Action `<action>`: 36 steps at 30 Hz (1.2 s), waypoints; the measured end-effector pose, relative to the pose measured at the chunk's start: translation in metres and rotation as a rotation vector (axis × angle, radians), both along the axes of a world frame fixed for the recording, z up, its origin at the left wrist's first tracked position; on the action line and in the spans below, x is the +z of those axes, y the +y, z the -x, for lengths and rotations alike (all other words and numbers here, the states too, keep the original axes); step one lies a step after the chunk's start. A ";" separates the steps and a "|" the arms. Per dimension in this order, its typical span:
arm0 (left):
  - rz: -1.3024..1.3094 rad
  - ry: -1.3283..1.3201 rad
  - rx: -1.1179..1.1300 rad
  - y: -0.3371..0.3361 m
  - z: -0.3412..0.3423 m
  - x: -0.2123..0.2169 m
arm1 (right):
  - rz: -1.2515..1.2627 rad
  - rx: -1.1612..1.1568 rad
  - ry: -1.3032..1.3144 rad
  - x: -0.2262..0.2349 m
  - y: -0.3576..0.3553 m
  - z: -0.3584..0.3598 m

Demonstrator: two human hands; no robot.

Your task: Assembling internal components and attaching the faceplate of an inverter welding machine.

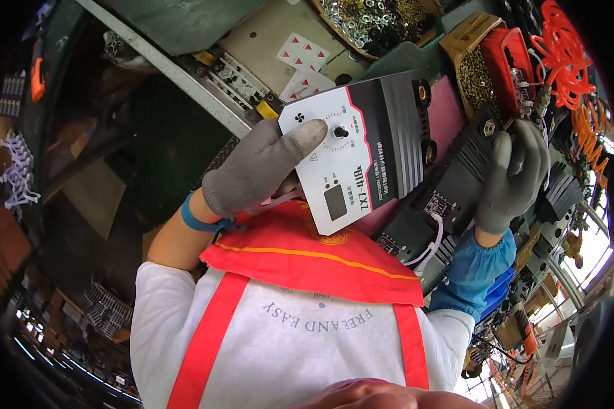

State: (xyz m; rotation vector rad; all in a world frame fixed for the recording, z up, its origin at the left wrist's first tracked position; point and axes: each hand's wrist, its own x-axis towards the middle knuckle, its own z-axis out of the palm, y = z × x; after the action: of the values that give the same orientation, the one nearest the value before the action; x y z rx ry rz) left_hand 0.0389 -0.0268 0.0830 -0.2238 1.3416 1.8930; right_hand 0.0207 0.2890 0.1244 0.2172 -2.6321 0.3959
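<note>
My left hand [252,170], in a grey glove, grips a front panel [327,198] at its left edge, the thumb lying on the white face beside the black knob [340,131]. The panel is tilted, with a small dark display window, black ribs and two round brass-ringed sockets [428,151] along its right side. My right hand [515,177], gloved as well, is at the right beside a black panel [467,153] with a brass nut fitting [488,127]. Its fingers are curled together near a red bin; what they hold, if anything, I cannot make out.
A cardboard box of brass parts [476,78] stands beside the red bin [508,58]. A tray of washers and small hardware [375,24] sits at the back. Red coiled air hose [565,58] hangs at the right. Black panels with white wires [436,232] lie near my right arm.
</note>
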 end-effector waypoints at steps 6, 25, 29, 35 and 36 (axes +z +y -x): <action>0.114 -0.018 -0.010 -0.001 0.005 0.004 | -0.340 -0.568 -0.053 -0.050 0.065 -0.011; -0.076 -0.013 0.004 0.005 -0.003 0.020 | 1.847 0.313 0.085 0.027 -0.110 0.003; -0.042 0.043 0.057 0.009 -0.003 0.025 | 1.716 0.483 -0.008 0.001 -0.109 -0.001; -0.026 0.136 0.061 0.010 -0.011 0.006 | 1.776 0.862 -0.109 -0.002 -0.122 0.005; -0.024 0.136 0.065 0.010 -0.011 0.008 | 1.778 0.866 -0.112 -0.001 -0.123 0.005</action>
State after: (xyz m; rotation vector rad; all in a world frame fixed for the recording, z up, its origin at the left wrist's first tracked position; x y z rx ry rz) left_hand 0.0495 -0.0163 0.0909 -0.1303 1.4159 2.0080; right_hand 0.0156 0.1661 0.1239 0.6292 -1.1878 2.6402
